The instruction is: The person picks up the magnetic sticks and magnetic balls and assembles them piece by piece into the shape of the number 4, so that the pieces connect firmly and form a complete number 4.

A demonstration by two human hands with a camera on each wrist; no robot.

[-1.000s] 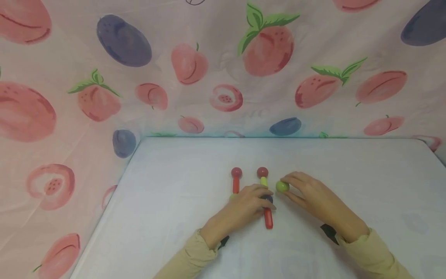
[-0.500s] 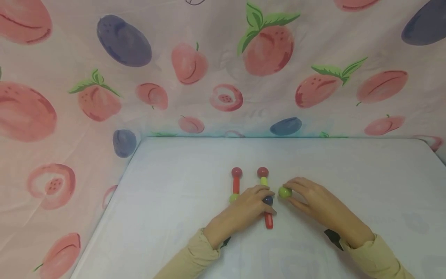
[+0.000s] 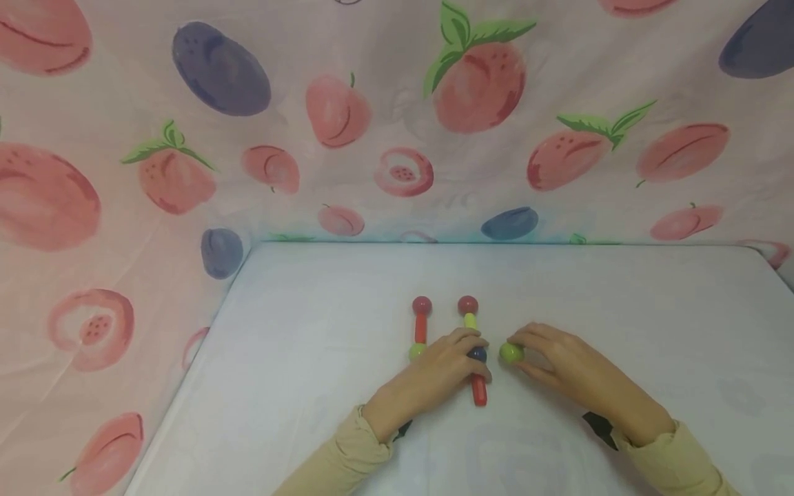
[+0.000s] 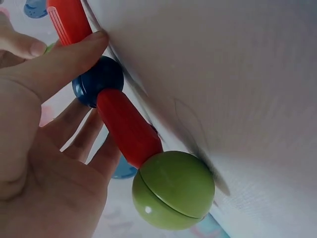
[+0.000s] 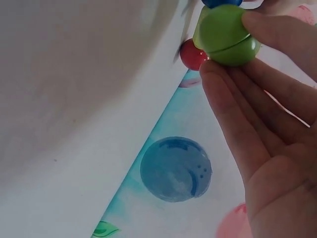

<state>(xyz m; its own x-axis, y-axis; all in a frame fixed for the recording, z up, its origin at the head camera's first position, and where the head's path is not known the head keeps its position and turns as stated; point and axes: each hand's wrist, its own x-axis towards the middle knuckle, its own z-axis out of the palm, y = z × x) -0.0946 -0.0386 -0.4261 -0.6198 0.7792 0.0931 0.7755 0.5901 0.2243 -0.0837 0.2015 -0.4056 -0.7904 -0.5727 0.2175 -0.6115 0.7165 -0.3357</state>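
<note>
My left hand [image 3: 434,368] grips a dark blue ball [image 4: 99,82] between thumb and fingers. That ball is part of a joined ball-and-stick toy figure. From it a red stick [image 4: 129,129] leads to a green ball [image 4: 173,191], a yellow stick [image 3: 470,321] runs back to a red ball [image 3: 468,305], and a red stick [image 3: 480,391] points toward me. The hand covers the stick between the blue and green balls in the head view. Just right of the figure, my right hand [image 3: 567,362] pinches a separate green ball [image 3: 511,353] between thumb and fingertips.
Behind the figure's green ball, another red stick [image 3: 420,328] ends in a second red ball [image 3: 422,306]. Everything lies on a white-covered table [image 3: 298,317]. A fruit-printed cloth [image 3: 347,41] hangs at the table's back and left side.
My right hand has come toward me and slightly right, carrying the loose green ball. The left hand keeps its hold on the blue ball, barely shifting.
</note>
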